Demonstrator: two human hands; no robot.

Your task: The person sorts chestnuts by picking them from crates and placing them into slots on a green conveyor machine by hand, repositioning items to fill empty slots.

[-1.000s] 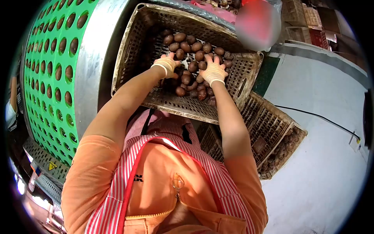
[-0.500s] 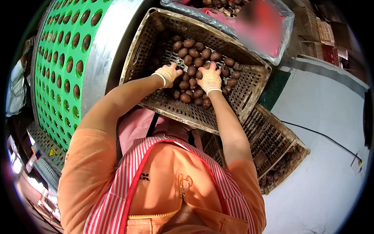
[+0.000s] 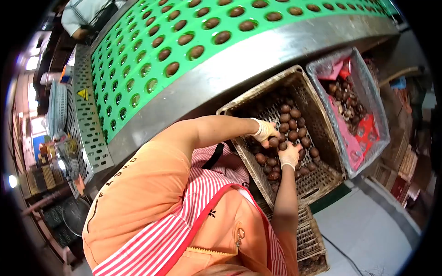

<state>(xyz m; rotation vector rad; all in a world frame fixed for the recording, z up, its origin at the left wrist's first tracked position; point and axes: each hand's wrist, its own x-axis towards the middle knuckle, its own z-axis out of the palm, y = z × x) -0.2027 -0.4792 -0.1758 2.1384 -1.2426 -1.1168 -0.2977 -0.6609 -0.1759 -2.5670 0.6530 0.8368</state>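
Reaching with both hands into a weathered brown, perforated rectangular crate (image 3: 317,124) of dark brown oval eggs (image 3: 293,124)

Beyond the crate we record a bright green sheet pierced by rows of oval holes (image 3: 159,73), many seating eggs, bordered by a broad curved silver metal edge (image 3: 221,71). To the right, just beside the crate, stands a bin lined with grey plastic film (image 3: 375,108), containing brown fragments and pink and red sheeting. A slatted brown crate (image 3: 309,237) lies below, and another person's pale sleeve (image 3: 76,20) appears at upper left. The left forearm crosses the crate's near corner, and both hands cover some eggs.

Against the frame half a second ago, the view has swung, placing the crate farther right and bringing more of the green sheet into sight. The hands, then well apart, now sit close together.

We note cream, cloth-like coverings over palms and wrists, with bare fingertips. The left hand (image 3: 266,132) has its fingers bent about one egg; we cannot tell whether it is gripped. The right hand (image 3: 290,155) rests bent among neighbouring eggs, its hold likewise unclear. The eggs are smooth and rounded, lying loose on the crate's latticed floor.
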